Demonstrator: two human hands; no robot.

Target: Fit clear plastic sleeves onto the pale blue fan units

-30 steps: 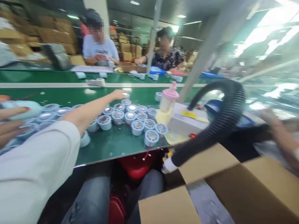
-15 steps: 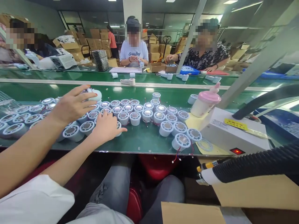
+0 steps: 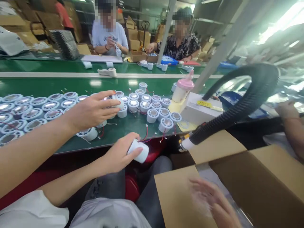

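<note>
In the head view my left hand (image 3: 118,153) grips a white cylindrical fan motor housing (image 3: 140,151), tilted on its side beyond the near edge of the bench. Red and blue wires (image 3: 145,133) trail from it. My right hand (image 3: 216,205) is over the open cardboard box (image 3: 175,196) at the lower right; motion smears its fingers, and whether it holds anything is unclear. Several like housings (image 3: 152,115) stand upright on the green bench (image 3: 128,126), with slotted rims and shiny round centres. A co-worker's hand (image 3: 97,109) from the left rests among them.
A black flexible hose (image 3: 223,117) arches over a white machine box (image 3: 197,107). A pink-lidded bottle (image 3: 182,90) stands beside it. Two people (image 3: 109,38) (image 3: 182,41) work across the bench with handheld fan parts (image 3: 106,72). Another person's arm (image 3: 291,123) is at the far right.
The view has swung right. My left hand has lifted a housing from the bench toward me. My right hand has come into view over the box. The co-worker's hand stays among the housings.
</note>
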